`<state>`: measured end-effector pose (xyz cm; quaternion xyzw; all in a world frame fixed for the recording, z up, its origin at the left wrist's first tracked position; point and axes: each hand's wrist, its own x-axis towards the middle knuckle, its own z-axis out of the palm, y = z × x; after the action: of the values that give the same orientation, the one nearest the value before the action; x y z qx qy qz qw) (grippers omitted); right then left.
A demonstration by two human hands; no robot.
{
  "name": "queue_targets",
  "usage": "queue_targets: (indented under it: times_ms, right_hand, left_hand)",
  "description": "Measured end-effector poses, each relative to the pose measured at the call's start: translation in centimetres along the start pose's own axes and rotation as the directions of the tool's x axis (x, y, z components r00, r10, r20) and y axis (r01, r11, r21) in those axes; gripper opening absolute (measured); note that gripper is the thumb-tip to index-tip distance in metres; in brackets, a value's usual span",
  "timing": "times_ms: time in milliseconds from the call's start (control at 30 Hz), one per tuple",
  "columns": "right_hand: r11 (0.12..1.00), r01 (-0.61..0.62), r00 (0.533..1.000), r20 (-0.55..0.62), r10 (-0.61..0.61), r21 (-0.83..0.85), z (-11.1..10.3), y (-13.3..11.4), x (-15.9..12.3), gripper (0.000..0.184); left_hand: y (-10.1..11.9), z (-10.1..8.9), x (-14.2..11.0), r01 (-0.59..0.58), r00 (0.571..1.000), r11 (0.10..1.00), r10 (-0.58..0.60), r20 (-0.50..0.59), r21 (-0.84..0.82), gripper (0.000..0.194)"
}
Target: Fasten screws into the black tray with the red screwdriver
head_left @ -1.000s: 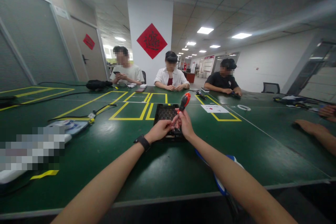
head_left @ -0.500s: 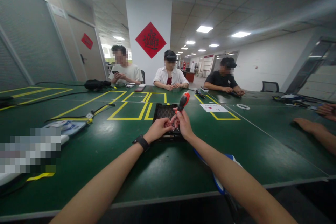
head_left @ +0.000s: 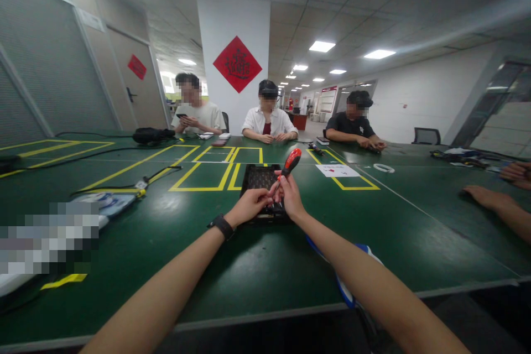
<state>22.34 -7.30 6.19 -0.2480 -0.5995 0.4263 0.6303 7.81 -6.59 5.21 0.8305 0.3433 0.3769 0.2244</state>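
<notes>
Work looks under way; what is left does not show. Left hand (head_left: 251,206): fingertips together beside the lower end of the screwdriver (head_left: 293,160); whether they clamp anything, I cannot tell. Beneath the grip: rectangular black tray (head_left: 265,219), apparently plastic, rounded shapes patterning its floor. Right hand (head_left: 292,200): clamped on the screwdriver, smooth red-and-black handle rising above.

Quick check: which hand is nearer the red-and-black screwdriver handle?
Right. The right hand is at the lower end of the screwdriver handle; the left hand is lower and farther left, apart from it.
</notes>
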Motion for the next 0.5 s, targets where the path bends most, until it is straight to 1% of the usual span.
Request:
queue_targets:
  times_ms: [100,233,300,433,500]
  right_hand:
    - [0.999,0.012,1.000,-0.015,-0.012,-0.035,0.1,0.1,0.1,0.032]
    - [0.999,-0.006,1.000,-0.018,0.005,-0.047,0.4,0.1,0.5,0.032]
    - [0.999,-0.027,1.000,-0.005,0.027,-0.032,0.6,0.2,0.9,0.031]
    - [0.999,-0.050,0.999,0.014,0.050,-0.008,0.7,0.4,1.9,0.032]
    - [0.998,-0.057,0.998,0.022,0.057,0.003,0.6,0.4,2.3,0.032]
  left_hand:
    - [-0.2,0.1,0.2,0.043,0.998,0.999,-0.044,-0.039,-0.006,0.022]
    - [-0.9,0.0,1.0,0.100,0.995,0.993,-0.102,-0.023,-0.056,0.026]
    - [-1.2,-0.3,1.5,0.116,0.993,0.989,-0.115,0.016,-0.096,0.028]
    - [-1.3,-1.0,2.3,0.149,0.983,0.965,-0.121,0.136,-0.215,0.033]
    - [-1.1,-1.3,2.5,0.161,0.981,0.955,-0.126,0.148,-0.248,0.033]
